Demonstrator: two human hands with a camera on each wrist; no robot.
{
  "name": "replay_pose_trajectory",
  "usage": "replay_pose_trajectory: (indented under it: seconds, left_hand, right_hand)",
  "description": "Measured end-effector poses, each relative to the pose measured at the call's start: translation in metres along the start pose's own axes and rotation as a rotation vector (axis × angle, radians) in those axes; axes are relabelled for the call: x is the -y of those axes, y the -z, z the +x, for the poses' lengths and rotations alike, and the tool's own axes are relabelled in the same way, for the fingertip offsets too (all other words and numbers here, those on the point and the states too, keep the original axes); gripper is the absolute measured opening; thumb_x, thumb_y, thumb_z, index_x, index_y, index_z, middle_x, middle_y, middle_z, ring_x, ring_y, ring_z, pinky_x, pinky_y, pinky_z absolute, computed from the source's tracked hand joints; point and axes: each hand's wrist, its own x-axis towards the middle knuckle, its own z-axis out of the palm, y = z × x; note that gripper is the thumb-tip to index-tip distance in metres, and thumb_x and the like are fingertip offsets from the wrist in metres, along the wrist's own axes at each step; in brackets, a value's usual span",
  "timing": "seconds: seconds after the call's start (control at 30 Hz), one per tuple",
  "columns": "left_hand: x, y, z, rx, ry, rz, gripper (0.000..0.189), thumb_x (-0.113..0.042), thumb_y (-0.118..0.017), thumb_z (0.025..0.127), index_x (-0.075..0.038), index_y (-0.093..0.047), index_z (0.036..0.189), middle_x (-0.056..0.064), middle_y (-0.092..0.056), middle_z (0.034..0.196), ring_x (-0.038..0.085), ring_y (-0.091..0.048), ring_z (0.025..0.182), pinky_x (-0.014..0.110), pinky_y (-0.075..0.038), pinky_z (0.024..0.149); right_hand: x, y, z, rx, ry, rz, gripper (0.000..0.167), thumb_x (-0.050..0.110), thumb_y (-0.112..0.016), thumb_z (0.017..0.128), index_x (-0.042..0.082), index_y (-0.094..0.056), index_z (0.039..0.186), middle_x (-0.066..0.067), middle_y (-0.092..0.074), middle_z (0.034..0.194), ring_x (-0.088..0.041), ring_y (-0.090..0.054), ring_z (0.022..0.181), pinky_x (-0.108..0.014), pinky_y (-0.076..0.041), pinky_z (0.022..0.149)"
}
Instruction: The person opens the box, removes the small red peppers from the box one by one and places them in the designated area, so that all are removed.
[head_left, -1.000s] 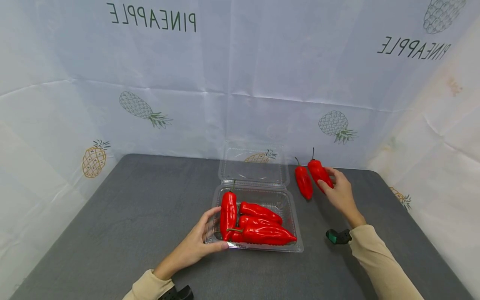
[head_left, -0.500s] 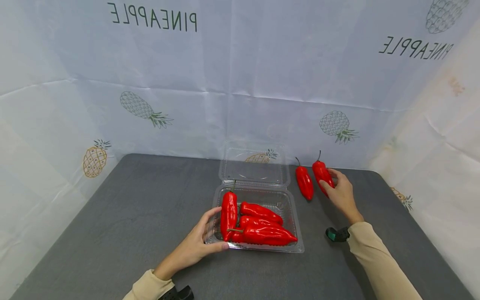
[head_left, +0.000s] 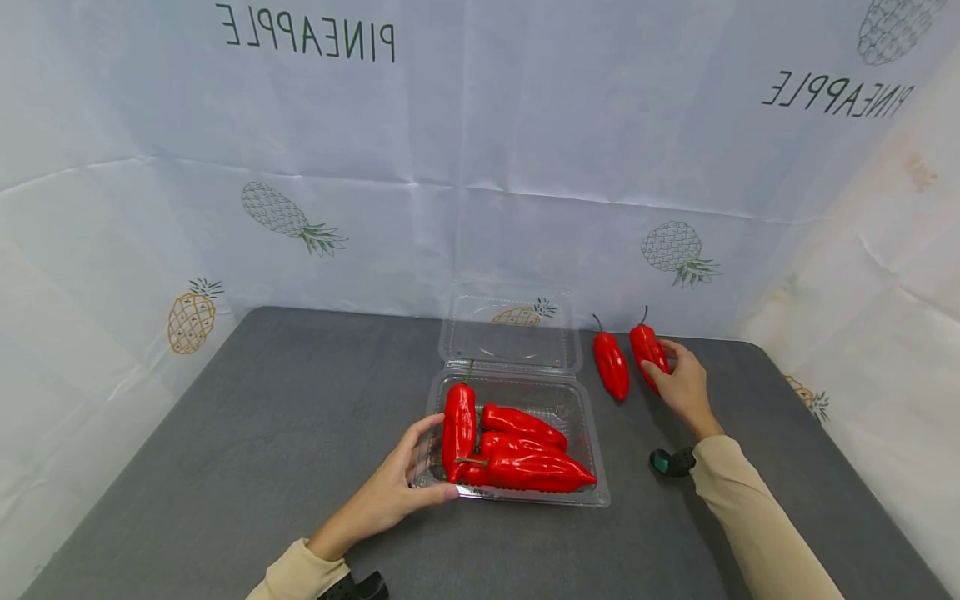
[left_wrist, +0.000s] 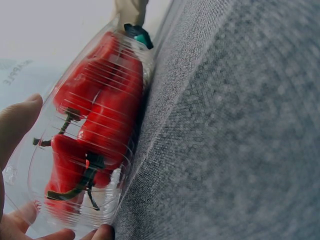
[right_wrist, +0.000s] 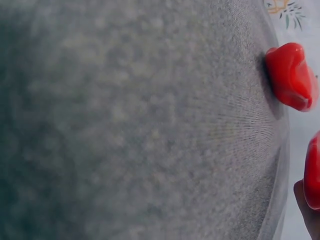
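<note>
Within the right hand, a red pepper is gripped.

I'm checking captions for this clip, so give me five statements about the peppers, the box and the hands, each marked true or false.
1. The right hand holds a red pepper. True.
2. The left hand grips the box at its near left corner. True.
3. The lid is shut over the box. False: the lid stands open at the far side.
4. Another pepper lies on the table, untouched by either hand. True.
5. The box holds only one pepper. False: several red ones lie in it.
</note>
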Motion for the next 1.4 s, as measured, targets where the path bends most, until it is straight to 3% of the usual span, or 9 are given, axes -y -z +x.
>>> replay_pose_trajectory:
  seconds: [0.43,1.17,1.4]
  left_hand:
    - [-0.0004,0.0012,-0.0012,0.009,-0.019,0.005,0.089,-0.016,-0.078,0.085,-0.018,-0.022,0.154,0.010,-0.019,0.164,0.037,-0.025,0.151,0.051,-0.030,0.119]
    - [-0.0009,0.0013,-0.0014,0.000,-0.008,0.010,0.088,-0.015,-0.078,0.085,-0.019,-0.023,0.154,0.009,-0.021,0.163,0.036,-0.027,0.150,0.050,-0.031,0.119]
    - [-0.0007,0.0012,-0.0016,0.004,-0.007,0.009,0.088,-0.015,-0.078,0.085,-0.019,-0.023,0.154,0.009,-0.020,0.164,0.037,-0.026,0.150,0.050,-0.030,0.119]
  right_hand:
    - [-0.0027,-0.0054,0.0062,0.038,-0.038,-0.035,0.055,0.015,-0.063,0.096,-0.013,-0.043,0.139,-0.036,-0.050,0.132,-0.049,-0.049,0.116,-0.061,-0.049,0.096]
    - [0.0024,0.0015,0.0074,0.169,-0.154,-0.135,0.059,0.023,-0.058,0.093,-0.015,-0.044,0.135,-0.035,-0.054,0.128,-0.045,-0.056,0.110,-0.054,-0.054,0.090]
    - [0.0021,0.0007,0.0078,0.158,-0.162,-0.130,0.056,0.020,-0.055,0.093,-0.015,-0.044,0.135,-0.035,-0.054,0.127,-0.044,-0.056,0.109,-0.054,-0.054,0.091]
